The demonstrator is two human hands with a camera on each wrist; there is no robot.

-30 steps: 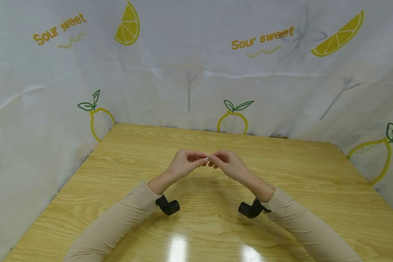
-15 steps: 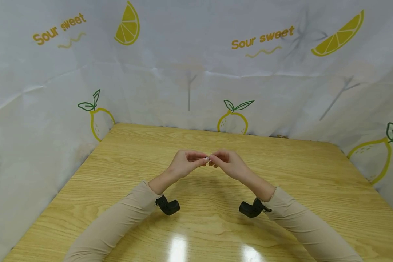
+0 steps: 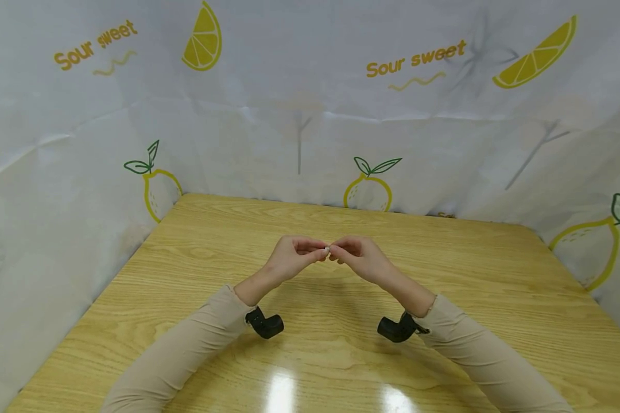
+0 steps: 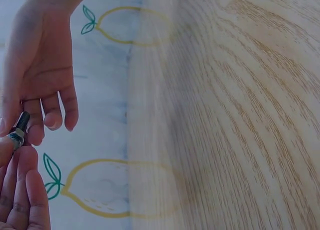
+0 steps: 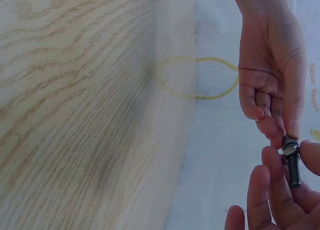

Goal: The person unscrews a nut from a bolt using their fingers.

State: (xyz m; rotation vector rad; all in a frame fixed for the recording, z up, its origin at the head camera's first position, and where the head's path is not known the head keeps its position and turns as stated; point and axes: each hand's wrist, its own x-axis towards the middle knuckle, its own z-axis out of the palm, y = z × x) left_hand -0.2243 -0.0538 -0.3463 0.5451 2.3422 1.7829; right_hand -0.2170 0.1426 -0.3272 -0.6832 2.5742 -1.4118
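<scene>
Both hands meet fingertip to fingertip above the table, with a small metal bolt (image 5: 294, 172) between them. My left hand (image 3: 294, 256) pinches the bolt's head between thumb and finger, as the right wrist view shows. A nut (image 5: 290, 148) sits on the bolt near its head, and the dark threaded shank sticks out past it toward my right palm. My right hand (image 3: 360, 259) has its thumb and forefinger on either side of the nut. In the left wrist view the same nut (image 4: 17, 136) shows silvery beside the fingertips. The other fingers of both hands are loosely bent.
Beneath the hands lies a wood-grain table (image 3: 268, 361), with two bright light reflections at its near side. A white curtain (image 3: 268, 149) printed with lemons and lettering closes off the back and sides. A black camera mount (image 3: 265, 324) is strapped at each wrist.
Both hands keep the same place above the table. Only the right fingertips shift very slightly at the small bolt, and the head view drifts a little.
</scene>
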